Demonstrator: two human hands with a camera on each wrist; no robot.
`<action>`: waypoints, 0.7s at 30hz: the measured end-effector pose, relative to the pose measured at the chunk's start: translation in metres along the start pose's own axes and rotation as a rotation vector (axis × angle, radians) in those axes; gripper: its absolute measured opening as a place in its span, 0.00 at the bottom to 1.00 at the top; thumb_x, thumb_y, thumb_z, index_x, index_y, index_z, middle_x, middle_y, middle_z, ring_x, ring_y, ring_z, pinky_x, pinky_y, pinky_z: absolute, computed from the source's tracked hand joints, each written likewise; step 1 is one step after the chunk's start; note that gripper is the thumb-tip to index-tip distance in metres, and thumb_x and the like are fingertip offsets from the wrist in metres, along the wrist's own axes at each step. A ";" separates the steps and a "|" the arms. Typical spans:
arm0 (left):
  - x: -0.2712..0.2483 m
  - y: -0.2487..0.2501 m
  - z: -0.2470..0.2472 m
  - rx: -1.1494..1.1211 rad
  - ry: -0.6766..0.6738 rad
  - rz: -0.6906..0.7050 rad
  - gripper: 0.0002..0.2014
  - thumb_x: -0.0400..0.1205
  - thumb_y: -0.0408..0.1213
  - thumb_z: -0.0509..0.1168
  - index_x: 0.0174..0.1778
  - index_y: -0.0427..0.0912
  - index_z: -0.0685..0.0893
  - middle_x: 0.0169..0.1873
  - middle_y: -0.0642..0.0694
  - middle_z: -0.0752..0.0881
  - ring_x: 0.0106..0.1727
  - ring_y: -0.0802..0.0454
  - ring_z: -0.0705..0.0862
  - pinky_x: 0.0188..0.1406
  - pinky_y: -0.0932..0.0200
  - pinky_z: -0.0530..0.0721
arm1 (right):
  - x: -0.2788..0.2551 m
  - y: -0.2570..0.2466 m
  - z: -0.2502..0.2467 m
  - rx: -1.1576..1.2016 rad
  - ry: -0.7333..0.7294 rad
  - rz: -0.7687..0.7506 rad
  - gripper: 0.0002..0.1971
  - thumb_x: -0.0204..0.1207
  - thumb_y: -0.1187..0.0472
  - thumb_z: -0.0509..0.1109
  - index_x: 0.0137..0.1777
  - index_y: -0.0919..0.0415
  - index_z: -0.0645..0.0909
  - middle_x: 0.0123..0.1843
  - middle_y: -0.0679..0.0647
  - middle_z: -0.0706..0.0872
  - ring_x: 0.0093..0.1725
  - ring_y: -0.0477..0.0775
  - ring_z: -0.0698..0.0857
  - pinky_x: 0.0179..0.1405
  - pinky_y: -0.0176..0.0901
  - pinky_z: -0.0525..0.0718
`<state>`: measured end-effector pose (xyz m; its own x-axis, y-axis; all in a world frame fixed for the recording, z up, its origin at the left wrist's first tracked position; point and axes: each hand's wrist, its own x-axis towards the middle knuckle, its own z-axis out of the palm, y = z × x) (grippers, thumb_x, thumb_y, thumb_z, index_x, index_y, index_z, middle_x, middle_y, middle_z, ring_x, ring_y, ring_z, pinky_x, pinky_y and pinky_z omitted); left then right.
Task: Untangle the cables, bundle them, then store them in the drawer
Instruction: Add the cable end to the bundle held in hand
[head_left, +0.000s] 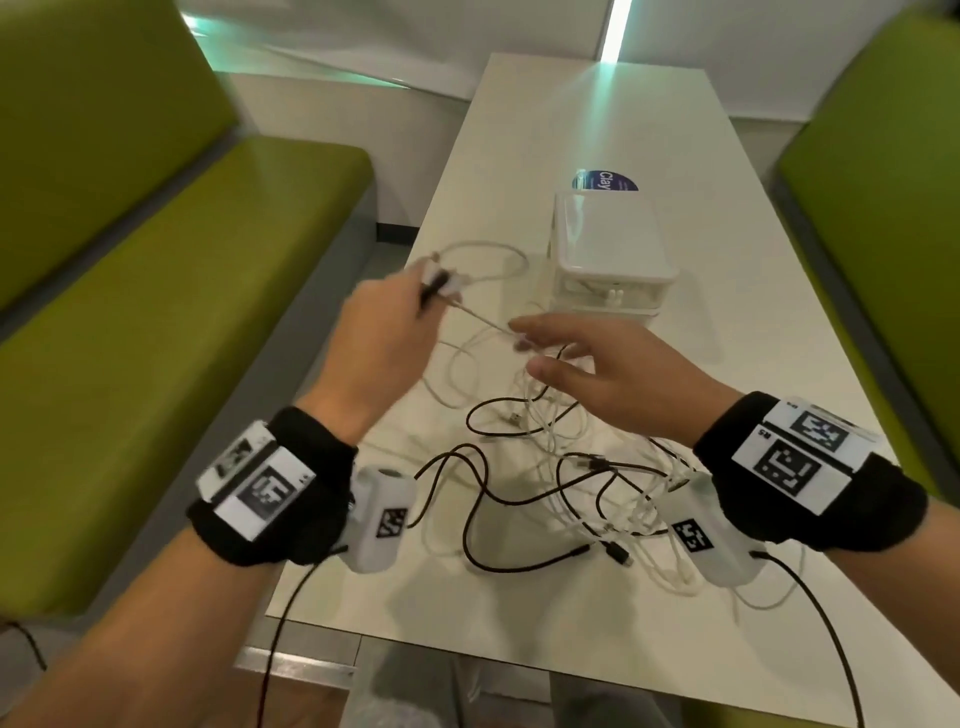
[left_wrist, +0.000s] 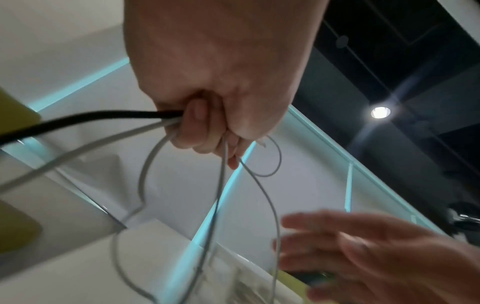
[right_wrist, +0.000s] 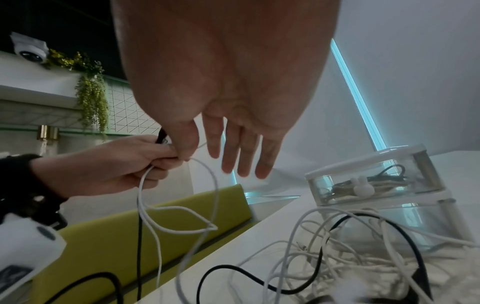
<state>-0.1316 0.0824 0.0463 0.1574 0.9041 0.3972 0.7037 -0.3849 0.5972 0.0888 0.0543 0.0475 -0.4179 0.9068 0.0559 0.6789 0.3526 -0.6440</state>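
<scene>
My left hand (head_left: 384, 332) grips white and black cables (left_wrist: 145, 123) in curled fingers; my right hand (head_left: 597, 364) hovers beside them, fingers straight and spread, above the tangle (head_left: 561, 467) before the drawer box (head_left: 608, 260).

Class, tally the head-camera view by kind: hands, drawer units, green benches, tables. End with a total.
Hands: 2 (left hand gripping cables, right hand holding nothing)
Drawer unit: 1
Green benches: 2 (left bench, right bench)
Table: 1
Total: 6
</scene>
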 end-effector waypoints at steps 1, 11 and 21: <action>0.005 -0.012 -0.011 0.026 0.029 -0.040 0.13 0.87 0.45 0.58 0.43 0.41 0.79 0.32 0.50 0.81 0.31 0.45 0.75 0.29 0.51 0.67 | 0.000 0.001 0.000 -0.022 0.024 -0.012 0.21 0.83 0.51 0.65 0.75 0.46 0.74 0.69 0.40 0.83 0.68 0.38 0.79 0.69 0.41 0.77; 0.009 -0.089 -0.074 0.204 0.189 -0.369 0.11 0.87 0.46 0.58 0.44 0.42 0.74 0.37 0.42 0.79 0.36 0.43 0.74 0.33 0.51 0.67 | 0.014 -0.007 0.016 0.011 -0.024 -0.019 0.16 0.81 0.50 0.67 0.68 0.46 0.80 0.59 0.37 0.86 0.59 0.35 0.83 0.60 0.40 0.84; 0.003 -0.094 -0.075 -0.058 0.192 -0.492 0.11 0.87 0.44 0.59 0.44 0.43 0.79 0.33 0.49 0.77 0.32 0.53 0.72 0.30 0.58 0.70 | 0.008 0.014 0.062 -0.482 -0.474 0.133 0.13 0.82 0.52 0.63 0.55 0.55 0.88 0.53 0.49 0.90 0.53 0.51 0.86 0.55 0.47 0.83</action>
<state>-0.2491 0.1074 0.0433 -0.3153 0.9322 0.1776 0.6218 0.0616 0.7807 0.0577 0.0523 -0.0087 -0.4567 0.7893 -0.4104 0.8896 0.4083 -0.2048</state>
